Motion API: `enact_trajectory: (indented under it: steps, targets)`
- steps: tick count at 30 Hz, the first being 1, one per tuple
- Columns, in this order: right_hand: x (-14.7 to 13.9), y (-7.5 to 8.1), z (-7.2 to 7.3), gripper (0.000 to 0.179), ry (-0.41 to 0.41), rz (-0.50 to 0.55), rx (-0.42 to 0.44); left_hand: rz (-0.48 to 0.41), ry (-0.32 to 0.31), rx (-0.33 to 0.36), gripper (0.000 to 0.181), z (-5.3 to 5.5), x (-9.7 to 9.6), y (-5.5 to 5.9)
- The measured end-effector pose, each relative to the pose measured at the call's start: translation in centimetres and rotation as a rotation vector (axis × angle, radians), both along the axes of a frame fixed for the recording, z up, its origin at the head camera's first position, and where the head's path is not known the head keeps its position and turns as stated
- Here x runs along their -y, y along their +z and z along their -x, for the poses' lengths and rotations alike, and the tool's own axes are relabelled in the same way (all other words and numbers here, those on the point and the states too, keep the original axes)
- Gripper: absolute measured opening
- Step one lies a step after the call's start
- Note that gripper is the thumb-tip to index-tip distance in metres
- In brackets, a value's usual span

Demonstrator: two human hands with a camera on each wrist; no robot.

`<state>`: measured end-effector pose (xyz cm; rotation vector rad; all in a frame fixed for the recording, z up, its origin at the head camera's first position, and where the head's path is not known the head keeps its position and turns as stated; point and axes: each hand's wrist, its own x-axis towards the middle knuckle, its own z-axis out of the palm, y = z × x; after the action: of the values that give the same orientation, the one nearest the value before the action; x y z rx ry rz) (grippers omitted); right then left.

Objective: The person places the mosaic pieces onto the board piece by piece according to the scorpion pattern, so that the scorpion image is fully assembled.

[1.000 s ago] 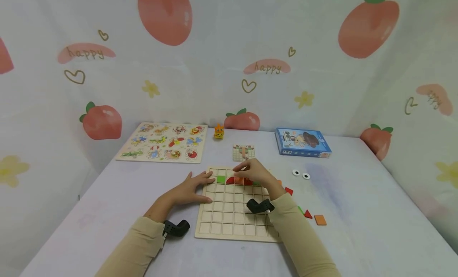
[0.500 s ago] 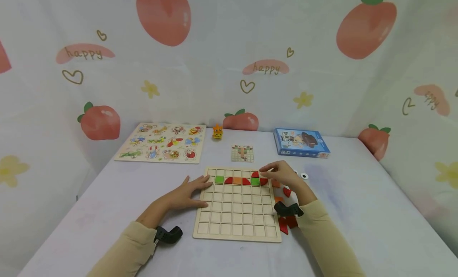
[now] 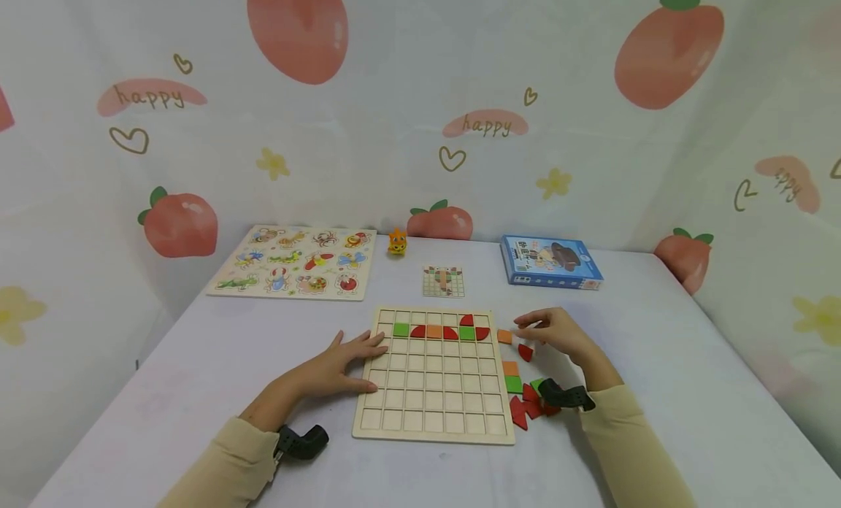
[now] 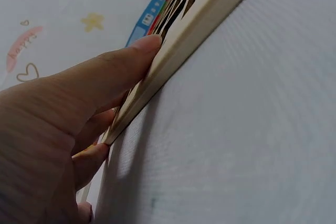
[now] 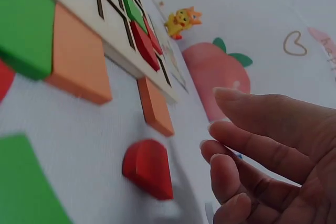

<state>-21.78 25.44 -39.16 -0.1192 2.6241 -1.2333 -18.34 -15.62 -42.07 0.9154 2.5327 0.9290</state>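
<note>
A wooden grid board (image 3: 420, 402) lies on the table, with red, green and orange pieces set in its upper cells, such as a green square (image 3: 401, 330) and a red quarter-round (image 3: 466, 320). My left hand (image 3: 335, 369) rests on the board's left edge, fingers spread; the left wrist view has the thumb (image 4: 149, 43) on the rim. Off the right side, my right hand (image 3: 561, 333) hovers with nothing between its loosely bent fingers. Just below its fingertips are a loose red quarter-round (image 5: 149, 166) and an orange square (image 5: 155, 108).
More loose pieces lie right of the board, among them an orange square (image 3: 510, 368), a green square (image 3: 514, 385) and red pieces (image 3: 519, 413). Behind are a pattern card (image 3: 430, 290), an insect puzzle board (image 3: 296, 263), a small toy figure (image 3: 397, 242) and a blue box (image 3: 552, 263).
My right hand has moved right, off the board to the loose pieces. A red quarter-round it touched half a second ago now sits in the top row. The left hand stays on the edge.
</note>
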Motion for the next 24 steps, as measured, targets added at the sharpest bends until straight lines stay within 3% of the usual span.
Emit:
enact_trajectory:
  steps: [10,24]
  targets:
    - [-1.1,-1.0,-0.5,0.039,0.051,-0.038,0.036,-0.025,-0.046,0.029,0.068,-0.5,0.2,0.2]
    - [-1.3,-1.7,-0.6,0.032,0.141,-0.009,-0.001,-0.041,-0.041,0.034,0.066,-0.6,0.1,0.4]
